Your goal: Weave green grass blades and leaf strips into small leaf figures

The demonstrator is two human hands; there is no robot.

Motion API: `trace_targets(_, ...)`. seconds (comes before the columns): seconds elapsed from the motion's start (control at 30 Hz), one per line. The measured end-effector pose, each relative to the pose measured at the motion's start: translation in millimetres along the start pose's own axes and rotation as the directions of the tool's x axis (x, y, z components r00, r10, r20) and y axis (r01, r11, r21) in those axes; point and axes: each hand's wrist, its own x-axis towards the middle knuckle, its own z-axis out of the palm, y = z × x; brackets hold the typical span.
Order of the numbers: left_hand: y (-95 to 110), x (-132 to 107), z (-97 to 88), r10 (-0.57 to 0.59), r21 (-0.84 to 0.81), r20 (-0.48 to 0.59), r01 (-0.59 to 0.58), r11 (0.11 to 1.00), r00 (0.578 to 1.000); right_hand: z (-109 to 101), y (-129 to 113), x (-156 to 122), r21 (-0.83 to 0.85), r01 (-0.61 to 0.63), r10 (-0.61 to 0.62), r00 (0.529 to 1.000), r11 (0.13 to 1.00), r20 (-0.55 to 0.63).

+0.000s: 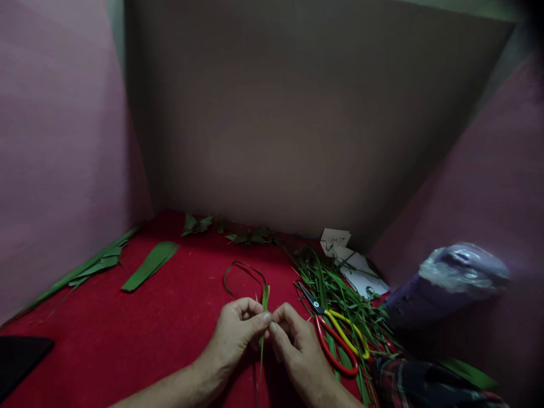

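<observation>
My left hand [238, 334] and my right hand [293, 340] meet low in the middle, both pinching a thin green leaf strip [263, 300]. The strip rises between the fingertips and loops back to the left over the red cloth [127, 328]. Its lower end hangs down between my wrists. Both hands are closed on it, thumbs and forefingers pressed together.
Scissors [335, 334] with one red and one yellow handle lie right of my right hand on a pile of green strips [335, 283]. Broad leaf pieces [151, 263] lie at the left. White paper cards [352, 260] and a purple wrapped bundle [446, 283] sit at the right.
</observation>
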Motion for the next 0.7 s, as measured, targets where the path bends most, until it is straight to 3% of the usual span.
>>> trace_targets(0.27,3.0,-3.7,0.7,0.021,0.038,-0.009,-0.021,0.999,1.000,-1.4,2.0,-0.4,-0.019,-0.001,0.000,0.999,1.000,-0.048)
trace_targets(0.7,1.5,-2.6,0.6,0.052,0.089,-0.009,-0.051,0.995,0.999,-2.4,0.0,-1.4,-0.026,-0.016,0.016,1.000,1.000,-0.011)
